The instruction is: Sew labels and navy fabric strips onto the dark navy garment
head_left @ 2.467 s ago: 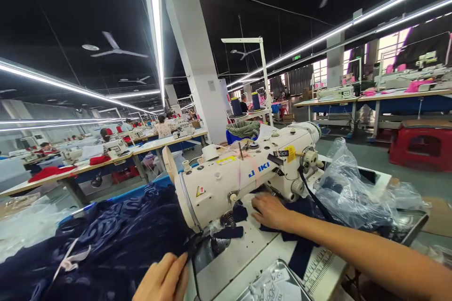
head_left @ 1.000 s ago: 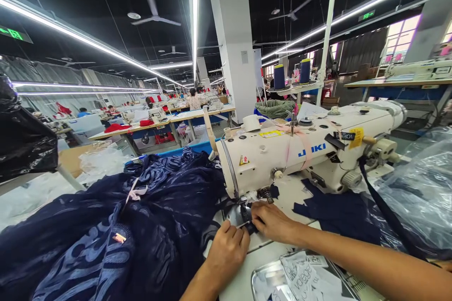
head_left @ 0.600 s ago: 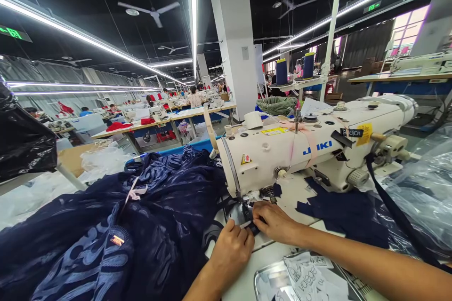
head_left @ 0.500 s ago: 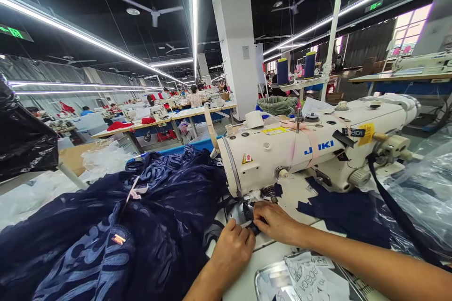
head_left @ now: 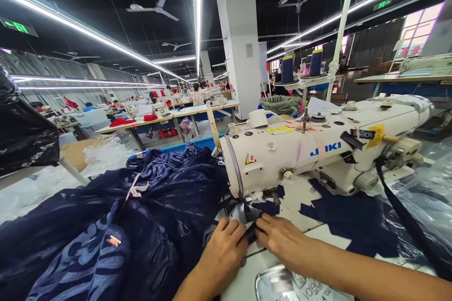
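A white sewing machine (head_left: 278,155) stands in front of me, its needle end to the left. Just below the needle area, my left hand (head_left: 226,247) is closed with its fingertips on navy fabric (head_left: 251,233). Beside it, my right hand (head_left: 282,240) presses bent fingers and thumb onto the same fabric, near the presser foot. The shiny metal plate (head_left: 237,212) shows just beyond my fingers. To the left of the machine a large heap of navy patterned garments (head_left: 151,225) spreads out, tied in one spot with a pale strip. The fabric under my fingertips is partly hidden.
Navy fabric pieces (head_left: 349,218) lie right of the machine, beside clear plastic (head_left: 423,193). A metal tray (head_left: 271,284) with printed labels sits at the front edge. Black plastic (head_left: 28,127) hangs at the left. Thread cones (head_left: 287,69) stand behind the machine.
My hands have come slightly nearer to me, and the right hand has flattened over the fabric. More navy fabric shows beside the presser foot. The view has shifted a little.
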`<act>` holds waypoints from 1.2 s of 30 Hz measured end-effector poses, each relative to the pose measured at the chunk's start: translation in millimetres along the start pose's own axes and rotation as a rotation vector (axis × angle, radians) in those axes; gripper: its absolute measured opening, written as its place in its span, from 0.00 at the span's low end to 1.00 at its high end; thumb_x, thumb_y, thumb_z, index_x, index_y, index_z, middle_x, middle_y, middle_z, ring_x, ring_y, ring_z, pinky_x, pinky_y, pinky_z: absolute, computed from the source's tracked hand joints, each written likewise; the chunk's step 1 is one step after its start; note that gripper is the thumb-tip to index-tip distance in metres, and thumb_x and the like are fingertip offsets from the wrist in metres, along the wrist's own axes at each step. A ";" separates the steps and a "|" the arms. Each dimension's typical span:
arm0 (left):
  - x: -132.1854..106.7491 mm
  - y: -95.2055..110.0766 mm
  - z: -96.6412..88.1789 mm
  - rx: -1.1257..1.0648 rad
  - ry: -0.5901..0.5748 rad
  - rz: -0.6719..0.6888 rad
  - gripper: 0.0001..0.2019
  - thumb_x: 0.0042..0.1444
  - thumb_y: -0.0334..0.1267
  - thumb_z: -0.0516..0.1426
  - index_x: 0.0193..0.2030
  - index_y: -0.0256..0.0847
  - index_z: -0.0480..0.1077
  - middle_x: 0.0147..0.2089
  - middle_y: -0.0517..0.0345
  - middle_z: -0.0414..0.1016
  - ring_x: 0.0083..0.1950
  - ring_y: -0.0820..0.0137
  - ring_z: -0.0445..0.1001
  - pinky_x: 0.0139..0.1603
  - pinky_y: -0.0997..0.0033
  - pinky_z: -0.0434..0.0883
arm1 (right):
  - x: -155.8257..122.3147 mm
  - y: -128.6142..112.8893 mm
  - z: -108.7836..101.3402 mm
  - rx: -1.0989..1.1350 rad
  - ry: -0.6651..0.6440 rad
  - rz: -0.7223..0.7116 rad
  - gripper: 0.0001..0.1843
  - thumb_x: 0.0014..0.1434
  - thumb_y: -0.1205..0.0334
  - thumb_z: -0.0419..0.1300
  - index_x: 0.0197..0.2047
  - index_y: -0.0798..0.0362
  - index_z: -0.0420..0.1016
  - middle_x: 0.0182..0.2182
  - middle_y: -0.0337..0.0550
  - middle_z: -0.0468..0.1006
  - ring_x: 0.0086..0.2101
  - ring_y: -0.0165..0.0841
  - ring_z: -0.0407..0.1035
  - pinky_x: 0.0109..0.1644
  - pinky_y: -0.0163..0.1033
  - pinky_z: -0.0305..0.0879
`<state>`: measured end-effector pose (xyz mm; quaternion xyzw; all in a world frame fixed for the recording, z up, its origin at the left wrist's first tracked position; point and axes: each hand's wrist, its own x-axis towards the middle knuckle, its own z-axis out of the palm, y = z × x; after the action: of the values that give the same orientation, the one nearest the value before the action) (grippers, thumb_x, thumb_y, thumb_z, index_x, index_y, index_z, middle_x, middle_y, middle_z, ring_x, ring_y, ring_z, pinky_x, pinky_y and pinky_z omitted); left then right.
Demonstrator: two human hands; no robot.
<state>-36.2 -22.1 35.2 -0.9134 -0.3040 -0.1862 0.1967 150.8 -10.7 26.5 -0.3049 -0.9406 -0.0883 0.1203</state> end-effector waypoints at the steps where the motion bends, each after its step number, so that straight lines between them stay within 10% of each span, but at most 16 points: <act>1: -1.4 -0.5 -1.9 -0.056 0.005 -0.008 0.07 0.53 0.27 0.50 0.27 0.39 0.66 0.38 0.56 0.73 0.41 0.66 0.70 0.42 0.62 0.65 | 1.7 5.3 -1.7 -0.003 -0.024 -0.059 0.11 0.49 0.75 0.54 0.38 0.60 0.70 0.35 0.50 0.71 0.38 0.39 0.64 0.40 0.41 0.64; 9: 7.7 9.1 24.1 -0.105 0.057 -0.100 0.09 0.52 0.23 0.49 0.32 0.38 0.68 0.39 0.54 0.75 0.41 0.69 0.73 0.48 0.67 0.68 | 13.8 45.6 -4.1 0.047 -0.021 -0.177 0.15 0.54 0.78 0.48 0.41 0.59 0.71 0.41 0.50 0.73 0.39 0.35 0.67 0.42 0.38 0.64; 36: 22.9 18.5 40.7 0.047 0.130 -0.198 0.13 0.42 0.17 0.48 0.28 0.37 0.67 0.33 0.53 0.76 0.34 0.68 0.74 0.42 0.68 0.71 | 15.4 51.3 2.2 0.051 0.088 -0.160 0.20 0.55 0.78 0.44 0.46 0.63 0.70 0.44 0.55 0.74 0.47 0.36 0.66 0.52 0.44 0.61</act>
<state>1.5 -5.4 6.4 -0.8599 -0.3836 -0.2566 0.2179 168.8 39.3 33.5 -0.2214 -0.9577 -0.0869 0.1618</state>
